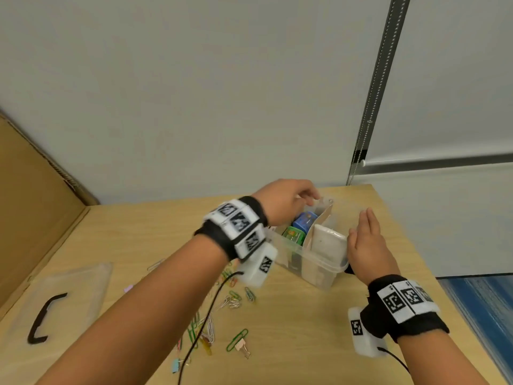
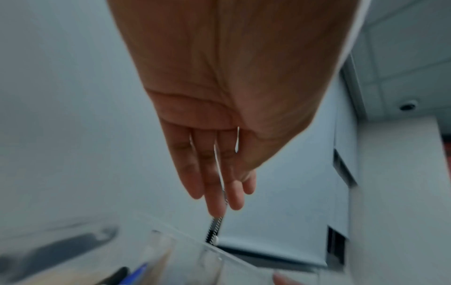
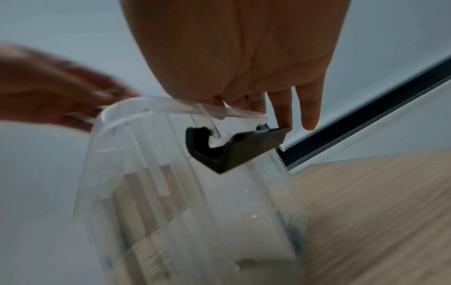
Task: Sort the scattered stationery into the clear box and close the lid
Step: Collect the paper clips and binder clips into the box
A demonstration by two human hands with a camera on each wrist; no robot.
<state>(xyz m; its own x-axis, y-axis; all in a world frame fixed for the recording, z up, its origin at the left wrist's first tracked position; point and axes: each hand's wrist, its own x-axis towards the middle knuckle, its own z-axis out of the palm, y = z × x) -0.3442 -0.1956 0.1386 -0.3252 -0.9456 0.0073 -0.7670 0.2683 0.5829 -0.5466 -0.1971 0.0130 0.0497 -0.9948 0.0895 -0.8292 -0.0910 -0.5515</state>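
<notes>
Left hand [image 1: 283, 200] hovers over the clear box [image 1: 311, 262] with fingers loose, nothing held; right hand [image 1: 366, 245] flat against its 3 o'clock side. Lid [image 1: 69, 298] lies off on the desk [image 1: 305, 343].

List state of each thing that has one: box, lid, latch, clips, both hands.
clear box: open, upright on the table, partly filled
lid: off, flat on the table left of the box
black latch: unfastened, hanging at the box's side
paper clips: loose on the table
left hand: over the box, fingers extended
right hand: fingers straight, against the box's side
</notes>
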